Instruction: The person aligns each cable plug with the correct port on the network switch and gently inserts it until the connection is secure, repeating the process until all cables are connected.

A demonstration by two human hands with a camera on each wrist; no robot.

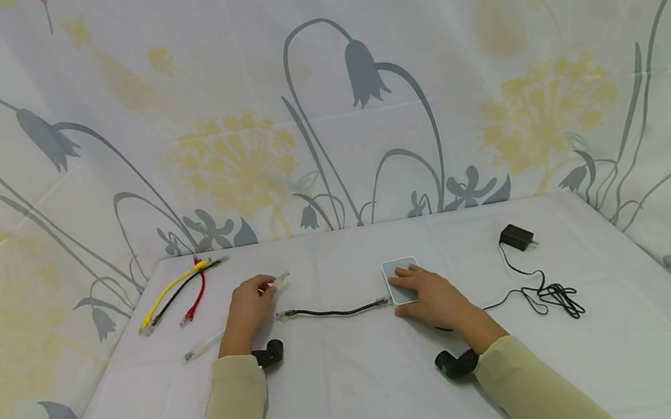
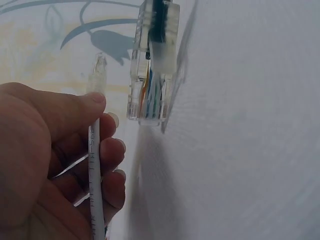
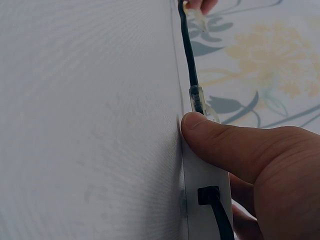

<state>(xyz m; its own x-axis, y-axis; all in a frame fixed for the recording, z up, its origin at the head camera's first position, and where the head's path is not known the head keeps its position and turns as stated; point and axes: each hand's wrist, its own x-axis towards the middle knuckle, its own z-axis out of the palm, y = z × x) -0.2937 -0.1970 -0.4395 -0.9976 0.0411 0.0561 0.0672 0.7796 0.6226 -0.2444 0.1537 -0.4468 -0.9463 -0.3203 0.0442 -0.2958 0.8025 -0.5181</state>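
Observation:
My left hand (image 1: 248, 311) pinches a white Ethernet cable (image 2: 94, 165) between thumb and fingers, just behind its clear plug (image 1: 281, 278). The cable's other end (image 1: 201, 348) shows on the table left of my wrist. My right hand (image 1: 435, 300) grips a small white network box (image 1: 398, 266) with a grey top, thumb along its near side. A short black Ethernet cable (image 1: 333, 312) lies between the hands. Its right plug (image 3: 197, 100) meets the box's left side; the thumb partly hides the join. Its left plug (image 2: 152, 85) lies free, close to my left hand.
Yellow (image 1: 168, 293), black (image 1: 178, 293) and red (image 1: 198, 299) Ethernet cables lie at the back left. On the right is a black power adapter (image 1: 517, 236) with a coiled cord (image 1: 556, 298). A black power lead (image 3: 220, 215) enters the box's near side.

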